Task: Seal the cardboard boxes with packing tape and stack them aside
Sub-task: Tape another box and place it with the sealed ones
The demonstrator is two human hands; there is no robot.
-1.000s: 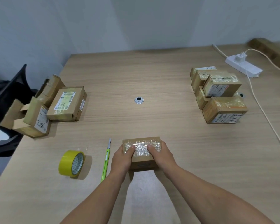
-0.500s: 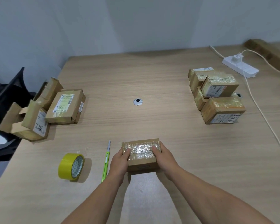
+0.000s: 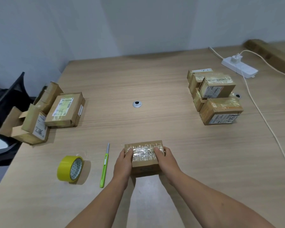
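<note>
A small cardboard box [image 3: 145, 167] sits on the near middle of the bench [image 3: 155, 127], a pale wood-grain laminate surface. It is a squat brown rectangular block, and a wide band of clear packing tape [image 3: 143, 153] runs across its top from end to end, wrinkled and glossy with light. The left hand [image 3: 123, 163] clamps the box's left end and the right hand [image 3: 166, 160] clamps its right end. Each thumb lies on the taped top, and the fingers wrap down the short sides.

Just left of the left hand lies a slim lime-green utility knife [image 3: 104, 168], its grey metal blade end pointing away from the person. Further left a roll of yellow packing tape [image 3: 69, 169] stands on its edge, showing its patterned inner core.

At the bench's left edge is a pile of cardboard boxes [image 3: 64, 111]. One is flat with a white printed label, one stands upright with handwriting on its label, and others lean behind with loose flaps. Well apart on the right is a stack of taped boxes [image 3: 220, 107], with shiny, crinkled tape across the tops and labels on the near faces.

A round metal cable grommet [image 3: 137, 104] is set into the bench centre. A white power strip [image 3: 239, 68] lies at the far right with a cream cord [image 3: 262, 116] trailing toward the near edge. A black chair [image 3: 5, 99] stands beyond the left edge.
</note>
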